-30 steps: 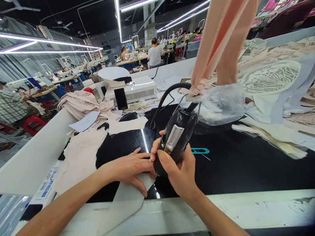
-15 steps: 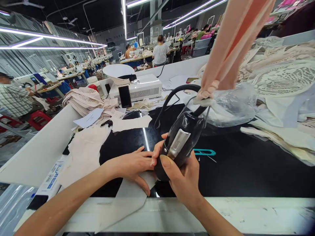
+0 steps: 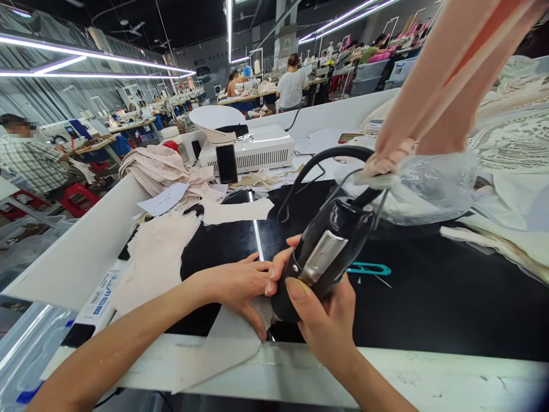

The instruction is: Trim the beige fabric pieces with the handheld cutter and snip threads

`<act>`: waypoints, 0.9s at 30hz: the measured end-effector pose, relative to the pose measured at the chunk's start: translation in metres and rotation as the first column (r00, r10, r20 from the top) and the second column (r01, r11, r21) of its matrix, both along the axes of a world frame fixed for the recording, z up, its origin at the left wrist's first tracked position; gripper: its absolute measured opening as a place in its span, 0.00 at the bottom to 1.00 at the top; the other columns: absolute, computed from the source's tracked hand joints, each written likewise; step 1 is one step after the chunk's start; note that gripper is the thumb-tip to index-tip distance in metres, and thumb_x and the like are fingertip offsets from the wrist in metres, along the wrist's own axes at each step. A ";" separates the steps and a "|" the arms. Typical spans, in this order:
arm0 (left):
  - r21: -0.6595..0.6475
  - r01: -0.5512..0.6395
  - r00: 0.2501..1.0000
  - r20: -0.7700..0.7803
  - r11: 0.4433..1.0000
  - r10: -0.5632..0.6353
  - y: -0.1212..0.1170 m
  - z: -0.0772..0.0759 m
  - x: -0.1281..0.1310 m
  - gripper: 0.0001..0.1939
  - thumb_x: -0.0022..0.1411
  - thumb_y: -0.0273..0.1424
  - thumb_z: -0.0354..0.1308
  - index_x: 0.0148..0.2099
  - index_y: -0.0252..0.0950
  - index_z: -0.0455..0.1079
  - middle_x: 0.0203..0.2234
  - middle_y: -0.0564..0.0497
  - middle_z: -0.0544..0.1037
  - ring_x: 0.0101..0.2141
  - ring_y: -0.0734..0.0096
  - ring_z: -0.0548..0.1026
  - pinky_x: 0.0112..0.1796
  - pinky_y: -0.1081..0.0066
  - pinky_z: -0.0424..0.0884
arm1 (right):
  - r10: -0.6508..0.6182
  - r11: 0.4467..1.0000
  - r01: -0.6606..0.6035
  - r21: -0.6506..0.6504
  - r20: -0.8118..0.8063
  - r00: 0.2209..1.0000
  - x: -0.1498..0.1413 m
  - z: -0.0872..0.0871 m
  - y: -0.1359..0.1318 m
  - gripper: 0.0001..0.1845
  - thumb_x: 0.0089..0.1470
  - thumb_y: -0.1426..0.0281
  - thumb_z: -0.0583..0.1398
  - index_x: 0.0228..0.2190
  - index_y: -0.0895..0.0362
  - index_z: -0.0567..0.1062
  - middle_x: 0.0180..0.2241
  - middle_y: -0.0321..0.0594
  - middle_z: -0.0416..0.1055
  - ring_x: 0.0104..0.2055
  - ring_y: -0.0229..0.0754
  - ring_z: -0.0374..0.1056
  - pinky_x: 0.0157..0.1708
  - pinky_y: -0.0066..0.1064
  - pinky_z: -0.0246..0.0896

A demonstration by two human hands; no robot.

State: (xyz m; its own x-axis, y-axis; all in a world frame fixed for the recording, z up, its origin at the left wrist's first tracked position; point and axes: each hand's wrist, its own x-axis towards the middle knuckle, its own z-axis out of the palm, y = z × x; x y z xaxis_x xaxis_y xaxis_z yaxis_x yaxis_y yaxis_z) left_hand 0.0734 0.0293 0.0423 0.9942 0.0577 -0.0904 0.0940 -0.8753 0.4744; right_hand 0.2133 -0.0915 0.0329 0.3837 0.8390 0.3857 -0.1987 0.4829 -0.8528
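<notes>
A worker's left hand (image 3: pixel 240 284) spreads over a pale, thin, angular sheet (image 3: pixel 229 342), apparently steadying it, while the right hand (image 3: pixel 328 323) wraps around a black, cylindrical handheld tool (image 3: pixel 285 298) for control.

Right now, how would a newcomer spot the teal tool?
Find the black tabletop, then the right hand around the bulky black tool. Just past them, to the right, lies the teal tool, slim, with an oblong opening and its left end hidden. Its bright colour sets it apart from the black tool and the thin pale sliver beside it.
</notes>
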 end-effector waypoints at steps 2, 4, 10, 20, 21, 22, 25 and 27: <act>-0.011 -0.029 1.000 0.008 0.999 0.030 -0.001 0.001 0.000 0.42 0.50 0.41 0.87 0.65 0.44 0.79 0.72 0.44 0.71 0.74 0.39 0.64 0.74 0.37 0.58 | 0.010 1.000 -0.009 0.015 -0.015 1.000 -0.001 0.002 0.000 0.22 0.60 0.53 0.73 0.50 0.45 0.75 0.37 0.36 0.82 0.36 0.46 0.80 0.39 0.41 0.81; -0.035 -0.053 0.998 0.017 0.998 0.053 -0.002 0.003 0.000 0.40 0.49 0.40 0.87 0.63 0.44 0.80 0.71 0.45 0.72 0.73 0.38 0.64 0.72 0.36 0.62 | 0.019 0.999 -0.019 0.034 -0.018 1.000 -0.002 0.004 -0.001 0.24 0.60 0.52 0.74 0.50 0.46 0.74 0.35 0.35 0.82 0.34 0.46 0.80 0.38 0.41 0.81; -0.002 -0.021 1.000 0.008 1.000 0.021 -0.001 0.002 0.000 0.44 0.50 0.38 0.87 0.67 0.41 0.76 0.73 0.42 0.69 0.74 0.36 0.62 0.73 0.34 0.60 | 0.023 1.000 -0.024 0.020 0.021 1.000 -0.006 -0.002 0.000 0.23 0.61 0.53 0.73 0.50 0.48 0.74 0.35 0.37 0.81 0.34 0.47 0.80 0.37 0.41 0.81; 0.215 -0.440 0.854 0.399 0.872 0.333 -0.055 -0.018 -0.059 0.08 0.82 0.34 0.59 0.47 0.37 0.75 0.41 0.48 0.81 0.40 0.64 0.81 0.43 0.67 0.80 | -0.074 0.997 0.066 0.050 0.178 0.981 0.036 0.034 0.001 0.18 0.58 0.58 0.76 0.44 0.47 0.78 0.34 0.34 0.81 0.29 0.42 0.78 0.28 0.33 0.78; 0.249 -0.441 0.858 0.398 0.862 0.324 -0.062 -0.021 -0.061 0.09 0.82 0.33 0.57 0.46 0.37 0.74 0.39 0.49 0.81 0.38 0.64 0.80 0.42 0.67 0.79 | -0.087 0.996 0.081 0.034 0.234 0.968 0.040 0.036 0.002 0.17 0.57 0.60 0.77 0.43 0.48 0.79 0.34 0.36 0.82 0.30 0.43 0.79 0.29 0.33 0.79; 0.283 -0.433 0.867 0.391 0.856 0.309 -0.068 -0.024 -0.061 0.09 0.82 0.32 0.56 0.46 0.37 0.74 0.38 0.49 0.81 0.38 0.63 0.80 0.41 0.67 0.79 | -0.095 0.996 0.092 0.023 0.272 0.958 0.043 0.037 0.003 0.17 0.56 0.62 0.77 0.43 0.48 0.79 0.35 0.37 0.82 0.31 0.44 0.80 0.30 0.34 0.80; 0.346 -0.408 0.881 0.392 0.845 0.265 -0.076 -0.033 -0.060 0.06 0.81 0.28 0.56 0.48 0.36 0.74 0.39 0.49 0.82 0.39 0.62 0.81 0.43 0.65 0.80 | -0.082 0.996 0.074 0.040 0.247 0.966 0.047 0.035 0.004 0.19 0.58 0.62 0.77 0.47 0.48 0.79 0.36 0.37 0.82 0.31 0.45 0.79 0.30 0.36 0.81; 0.335 -0.392 0.878 0.415 0.857 0.240 -0.073 -0.035 -0.062 0.06 0.80 0.25 0.56 0.49 0.36 0.75 0.42 0.48 0.83 0.41 0.63 0.82 0.45 0.66 0.81 | -0.047 0.997 0.034 0.076 0.173 0.984 0.045 0.032 0.005 0.20 0.59 0.60 0.76 0.49 0.46 0.79 0.36 0.36 0.81 0.30 0.43 0.77 0.29 0.35 0.80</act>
